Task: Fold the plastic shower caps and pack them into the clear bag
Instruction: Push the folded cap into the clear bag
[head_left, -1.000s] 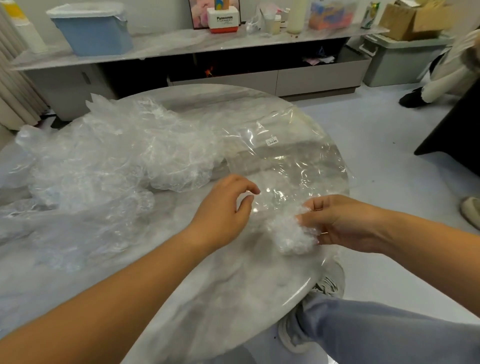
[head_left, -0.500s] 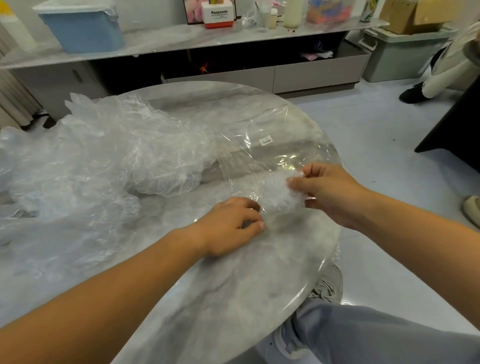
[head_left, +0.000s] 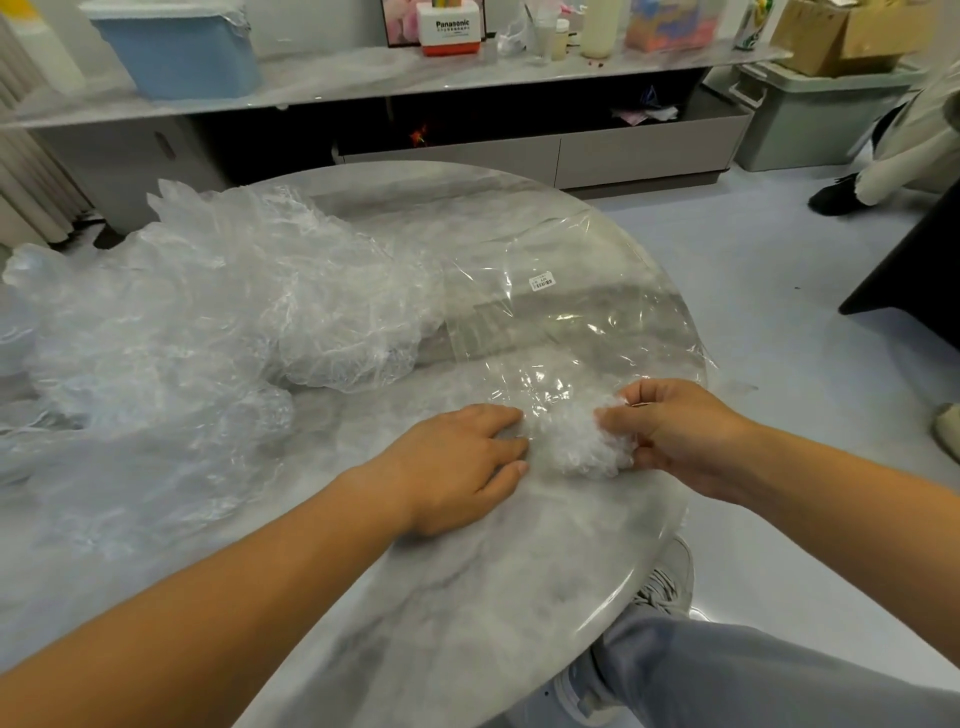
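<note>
A bunched white shower cap (head_left: 582, 441) lies at the near edge of the clear bag (head_left: 561, 317), which is spread flat on the round marble table (head_left: 467, 597) and carries a small white label. My right hand (head_left: 675, 436) grips the bunched cap from the right, fingers curled round it. My left hand (head_left: 457, 462) lies flat on the table just left of the cap, its fingertips touching the plastic. A big heap of loose crinkled shower caps (head_left: 208, 332) covers the left half of the table.
The table's right edge runs close beside my right hand, with grey floor beyond. My knee in grey trousers (head_left: 727, 670) is below the table edge. A low cabinet (head_left: 467, 104) with a blue bin, boxes and bottles stands behind. Another person's leg (head_left: 878, 176) is at far right.
My right hand brought the bunched cap nearer and lower on the bag. My left hand, curled half a second ago, now lies flattened with its fingers stretched toward the cap.
</note>
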